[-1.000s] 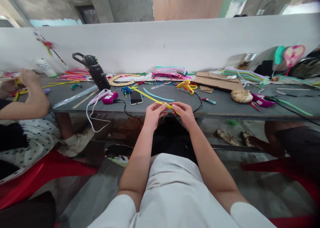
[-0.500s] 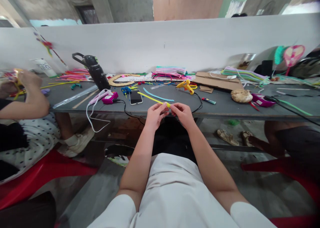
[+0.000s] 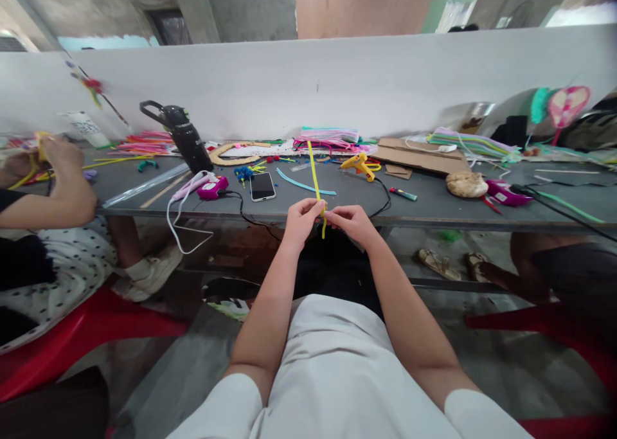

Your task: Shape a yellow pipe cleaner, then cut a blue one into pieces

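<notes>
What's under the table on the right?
Two sandals on the floor, a green scrap behind them. The table top covers whatever lies further back.

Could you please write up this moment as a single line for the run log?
left hand: holds yellow pipe cleaner | right hand: holds it too | pipe cleaner: roughly upright | nearby: phone on table

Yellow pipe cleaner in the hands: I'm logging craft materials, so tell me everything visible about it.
The yellow pipe cleaner is a thin, nearly straight stem, standing almost upright with its top tilted left. The left hand and right hand pinch it near its lower end, in front of the grey table. A short tail hangs below the fingers.
</notes>
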Tool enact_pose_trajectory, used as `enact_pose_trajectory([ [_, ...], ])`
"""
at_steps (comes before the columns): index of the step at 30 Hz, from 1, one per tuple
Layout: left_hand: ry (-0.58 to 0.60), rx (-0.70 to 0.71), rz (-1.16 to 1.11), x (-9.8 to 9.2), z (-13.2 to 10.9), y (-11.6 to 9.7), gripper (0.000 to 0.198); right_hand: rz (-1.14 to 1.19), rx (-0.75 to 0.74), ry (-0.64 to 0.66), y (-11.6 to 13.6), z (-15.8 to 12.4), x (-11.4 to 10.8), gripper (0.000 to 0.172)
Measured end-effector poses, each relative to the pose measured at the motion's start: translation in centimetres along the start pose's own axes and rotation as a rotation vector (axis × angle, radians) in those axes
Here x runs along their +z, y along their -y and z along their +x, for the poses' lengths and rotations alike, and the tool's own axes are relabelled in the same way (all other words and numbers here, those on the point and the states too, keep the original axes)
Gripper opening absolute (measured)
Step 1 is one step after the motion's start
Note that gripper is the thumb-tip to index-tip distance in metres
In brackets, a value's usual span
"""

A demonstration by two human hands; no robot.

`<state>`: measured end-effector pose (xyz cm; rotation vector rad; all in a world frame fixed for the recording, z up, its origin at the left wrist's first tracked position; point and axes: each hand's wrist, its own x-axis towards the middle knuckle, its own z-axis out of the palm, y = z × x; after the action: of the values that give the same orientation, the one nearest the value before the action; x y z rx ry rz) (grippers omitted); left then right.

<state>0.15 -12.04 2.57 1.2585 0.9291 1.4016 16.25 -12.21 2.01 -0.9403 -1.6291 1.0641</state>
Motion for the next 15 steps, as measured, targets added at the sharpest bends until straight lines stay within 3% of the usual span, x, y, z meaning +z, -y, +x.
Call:
enact_pose_trajectory([
  [5,0.134,0.039,0.068,0.03,-0.26,-0.31,0.029,0.115,0.004,-0.226,-0.21,0.4,-0.43,0.035],
  [9,0.277,0.065,0.135,0.09,-0.33,-0.06,0.031,0.142,-0.019,-0.201,-0.08,0.46,-0.19,0.037],
  [15,0.273,0.08,0.211,-0.18,-0.26,0.2,0.03,0.162,-0.038,-0.265,0.07,0.41,-0.03,0.033],
])
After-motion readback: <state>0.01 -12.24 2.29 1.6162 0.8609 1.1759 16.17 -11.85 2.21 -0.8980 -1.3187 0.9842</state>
